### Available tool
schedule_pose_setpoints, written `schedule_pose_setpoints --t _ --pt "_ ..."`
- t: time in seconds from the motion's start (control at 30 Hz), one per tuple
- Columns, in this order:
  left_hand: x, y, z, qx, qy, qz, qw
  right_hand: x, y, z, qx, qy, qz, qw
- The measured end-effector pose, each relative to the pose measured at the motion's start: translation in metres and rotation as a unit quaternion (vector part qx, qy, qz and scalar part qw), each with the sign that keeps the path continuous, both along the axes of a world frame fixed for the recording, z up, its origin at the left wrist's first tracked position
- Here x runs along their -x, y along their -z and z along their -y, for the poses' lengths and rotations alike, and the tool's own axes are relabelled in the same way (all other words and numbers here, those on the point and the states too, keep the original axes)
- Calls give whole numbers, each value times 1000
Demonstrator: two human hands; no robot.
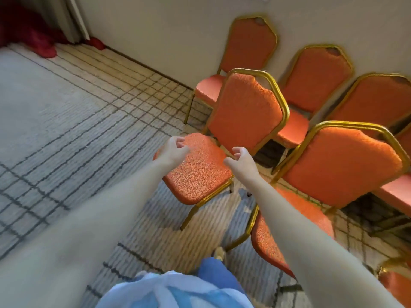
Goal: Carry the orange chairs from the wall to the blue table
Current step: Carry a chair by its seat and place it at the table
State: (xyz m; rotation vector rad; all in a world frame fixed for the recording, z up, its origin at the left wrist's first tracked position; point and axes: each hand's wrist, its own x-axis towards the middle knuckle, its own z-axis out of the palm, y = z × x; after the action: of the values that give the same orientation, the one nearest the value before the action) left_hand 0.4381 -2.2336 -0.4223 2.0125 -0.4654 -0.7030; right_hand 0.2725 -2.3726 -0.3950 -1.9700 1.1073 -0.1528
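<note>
My left hand (174, 150) and right hand (241, 162) hovered half-curled, empty, over the nearest chair (200, 172); gripping its frame was probably next.

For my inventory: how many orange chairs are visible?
6 orange padded gold-framed chairs: three against the wall, two nearer the hands, one partly cut off bottom right. More may be hidden.

The scene is evenly and softly lit, with no hard glare seen. Faint shadows are cast on the carpet (66, 121) beneath the nearest orange chair (222, 152). Strong wide-angle distortion is shown at the edges, where the wall (155, 25) and chair backs are bent. The forearms near the lower frame are smeared by blur, as is the blue clothing (173, 290). The top left corner is left dim.
</note>
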Motion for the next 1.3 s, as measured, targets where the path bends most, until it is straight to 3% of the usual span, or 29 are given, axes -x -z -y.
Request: schedule_pose_setpoints --t 0.4,0.83,1.3 --pt "-27 44 57 -24 -227 -42 973 -86 43 124 -20 -136 -56 989" --pt "-114 104 96 -62 -305 -61 948 -188 84 175 -30 -176 -116 977" --pt "-159 191 147 -140 -481 -127 856 -295 204 279 -70 -285 -219 930"
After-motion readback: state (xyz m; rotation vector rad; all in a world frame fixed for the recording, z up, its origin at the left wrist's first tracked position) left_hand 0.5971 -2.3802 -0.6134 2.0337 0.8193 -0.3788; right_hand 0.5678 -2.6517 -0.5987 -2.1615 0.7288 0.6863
